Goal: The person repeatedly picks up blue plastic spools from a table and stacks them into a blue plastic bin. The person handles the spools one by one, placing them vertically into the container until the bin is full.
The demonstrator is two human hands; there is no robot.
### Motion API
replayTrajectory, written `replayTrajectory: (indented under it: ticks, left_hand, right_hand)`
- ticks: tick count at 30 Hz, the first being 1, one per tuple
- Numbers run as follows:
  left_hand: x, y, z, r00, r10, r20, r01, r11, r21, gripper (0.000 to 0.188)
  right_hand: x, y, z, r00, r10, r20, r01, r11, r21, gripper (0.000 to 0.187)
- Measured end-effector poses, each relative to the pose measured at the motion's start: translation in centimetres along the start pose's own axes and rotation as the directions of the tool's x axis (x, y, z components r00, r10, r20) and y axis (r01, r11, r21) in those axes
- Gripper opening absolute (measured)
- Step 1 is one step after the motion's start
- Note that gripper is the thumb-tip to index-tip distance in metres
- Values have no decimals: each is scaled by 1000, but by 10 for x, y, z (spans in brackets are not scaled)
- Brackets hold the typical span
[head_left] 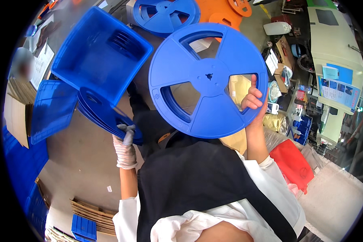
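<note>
My right hand is bare and grips a large blue plastic reel, its fingers hooked through one of the reel's cut-out windows. The reel faces up in front of my chest, and further rims show through its windows. At left, my left hand, in a striped glove with grey fingertips, is closed on the edge of a stack of blue reel discs. That stack is tilted, seen nearly edge-on, beside a deep blue plastic bin. Inside the bin, dark slots or disc edges show near its right wall.
More blue reels lie at the top beside orange discs. Another blue crate and stacked cardboard stand at left. Flat cardboard and a small blue crate are lower left. A red bag lies at right near a pale machine.
</note>
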State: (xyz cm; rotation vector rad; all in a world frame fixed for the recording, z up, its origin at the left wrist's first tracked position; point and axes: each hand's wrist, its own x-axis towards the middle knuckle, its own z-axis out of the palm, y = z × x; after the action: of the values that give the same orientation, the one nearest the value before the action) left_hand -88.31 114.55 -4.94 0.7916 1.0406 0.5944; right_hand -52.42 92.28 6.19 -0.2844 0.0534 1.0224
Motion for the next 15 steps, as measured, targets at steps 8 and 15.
replayTrajectory:
  ticks: [8, 15]
  left_hand:
    - [-13, 11, 26, 842, 297, 451, -496, 755, 430, 63]
    - [4, 17, 72, 478, 269, 836, -855, 361, 373, 54]
  right_hand:
    - [18, 14, 4, 982, 116, -151, -103, 990, 97, 61]
    - [39, 35, 1, 923, 184, -337, -155, 982, 112, 61]
